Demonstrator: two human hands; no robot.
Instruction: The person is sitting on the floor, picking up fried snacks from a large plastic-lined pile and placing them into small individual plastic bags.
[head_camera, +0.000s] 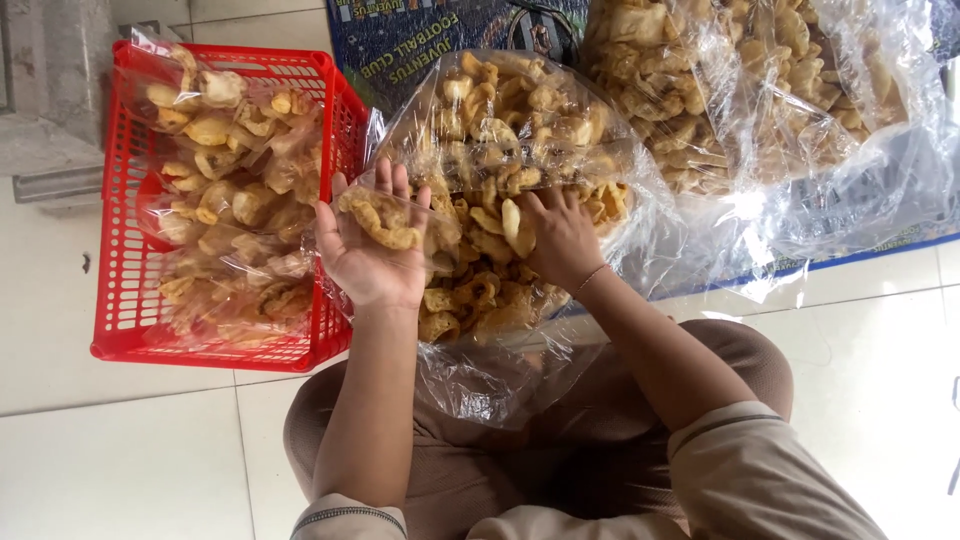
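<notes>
- While both hands work in the middle of the view, the white tiled floor (120, 450) carries everything; person sits on it, knees at the near edge.
- Dark printed mat (400, 40) lies along the far edge of the floor, running off to the far right corner.
- Big clear sack of crackers (760, 90) sits on the mat at the far right, mouth loose, very full, untouched by either hand.
- Red plastic basket (125, 280) stands at the far left side of the floor, just beside the left hand; long axis runs far-to-near.
- Filled packets (230, 200) lie stacked in the basket, nearly to the rim, so a good share of packing looks done.
- Open bag of crackers (500, 200) rests between the knees and the mat, mouth facing the person, long axis far-to-near; plenty of loose crackers remain, so much looks left to do.
- Left hand (372, 245): palm up, fingers spread apart, not closed; cradles a small clear packet (400, 225) with a few curled crackers on it, held over the left edge of the open bag, touching the plastic.
- Right hand (562, 240): palm down inside the open bag, fingers curled together into the pile; grip seems closed on a pale cracker piece (513, 222), though fingertips are partly hidden.
- Small packet looks barely started, judging from the few pieces in it.
</notes>
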